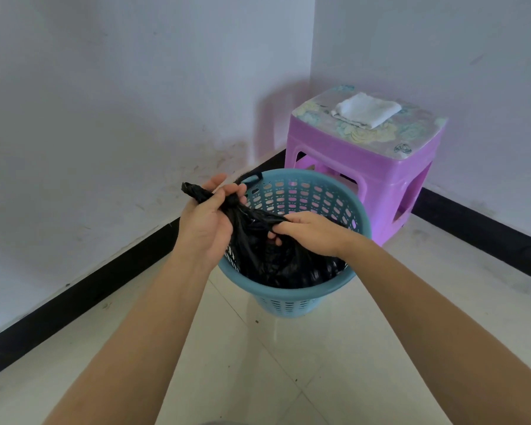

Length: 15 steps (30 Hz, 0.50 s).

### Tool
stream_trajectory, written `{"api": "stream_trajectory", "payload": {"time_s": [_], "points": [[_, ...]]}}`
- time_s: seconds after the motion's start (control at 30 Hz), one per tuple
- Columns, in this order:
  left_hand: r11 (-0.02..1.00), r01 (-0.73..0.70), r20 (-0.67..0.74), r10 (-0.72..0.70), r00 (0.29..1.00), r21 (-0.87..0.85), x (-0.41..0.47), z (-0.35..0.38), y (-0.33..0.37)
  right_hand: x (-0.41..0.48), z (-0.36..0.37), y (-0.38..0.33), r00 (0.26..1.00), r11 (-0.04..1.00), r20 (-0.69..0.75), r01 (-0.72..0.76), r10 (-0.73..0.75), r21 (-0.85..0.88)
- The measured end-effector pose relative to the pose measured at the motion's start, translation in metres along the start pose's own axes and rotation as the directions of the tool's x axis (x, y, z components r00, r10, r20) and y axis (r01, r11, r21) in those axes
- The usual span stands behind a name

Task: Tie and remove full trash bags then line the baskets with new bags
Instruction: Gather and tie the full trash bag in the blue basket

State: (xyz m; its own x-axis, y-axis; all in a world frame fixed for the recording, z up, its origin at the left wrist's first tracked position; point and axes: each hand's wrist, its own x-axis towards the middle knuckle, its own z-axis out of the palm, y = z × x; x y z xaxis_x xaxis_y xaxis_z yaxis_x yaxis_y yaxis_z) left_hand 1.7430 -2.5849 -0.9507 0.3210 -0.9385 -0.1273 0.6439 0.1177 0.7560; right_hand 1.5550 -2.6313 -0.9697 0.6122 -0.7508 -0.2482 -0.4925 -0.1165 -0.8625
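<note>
A black trash bag (267, 256) sits inside a blue perforated plastic basket (319, 191) on the tiled floor. Its top is gathered into a twisted neck above the basket's left rim. My left hand (209, 216) is closed around that twisted neck, and a short black end sticks out past my fingers to the left. My right hand (310, 231) pinches the bag's plastic just to the right of the neck, over the basket's opening. A black loop of the bag hangs over the far rim.
A purple plastic stool (362, 167) with a flowered top stands right behind the basket in the room's corner, with a folded white cloth (367, 110) on it. White walls with a black skirting close in on the left and right. Pale floor tiles lie in front.
</note>
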Motion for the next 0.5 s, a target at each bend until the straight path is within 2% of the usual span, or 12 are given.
{"api": "stream_trajectory", "payload": {"time_s": [0.1,0.2,0.27,0.33,0.4,0.47,0.5], "points": [[0.995,0.053,-0.006,-0.054,0.999,-0.090,0.004,0.007,-0.001,-0.006,-0.003,0.008,1.000,0.999,0.013,-0.018,0.017,0.042],[0.997,0.071,0.052,-0.070,0.996,-0.024,0.003,0.014,-0.004,-0.010,-0.004,0.014,0.998,0.961,-0.033,-0.050,0.061,0.271],[0.997,0.069,0.078,-0.071,0.994,0.028,0.002,0.018,-0.005,-0.006,-0.002,0.013,0.966,0.927,-0.212,-0.058,0.145,0.370],[0.995,0.076,0.092,-0.082,0.992,0.065,-0.001,0.021,-0.006,0.001,-0.005,0.011,0.898,0.914,-0.405,0.009,0.171,0.407],[0.992,0.090,0.104,-0.100,0.990,0.094,-0.004,0.022,-0.009,0.000,-0.010,0.008,0.908,0.886,-0.414,0.131,0.073,0.444],[0.988,0.107,0.110,-0.119,0.987,0.114,-0.006,0.020,-0.012,-0.003,-0.009,0.000,0.943,0.885,-0.330,0.184,-0.036,0.428],[0.986,0.113,0.111,-0.127,0.986,0.126,-0.007,0.021,-0.013,-0.003,-0.007,-0.002,0.940,0.871,-0.338,0.201,-0.043,0.448]]}}
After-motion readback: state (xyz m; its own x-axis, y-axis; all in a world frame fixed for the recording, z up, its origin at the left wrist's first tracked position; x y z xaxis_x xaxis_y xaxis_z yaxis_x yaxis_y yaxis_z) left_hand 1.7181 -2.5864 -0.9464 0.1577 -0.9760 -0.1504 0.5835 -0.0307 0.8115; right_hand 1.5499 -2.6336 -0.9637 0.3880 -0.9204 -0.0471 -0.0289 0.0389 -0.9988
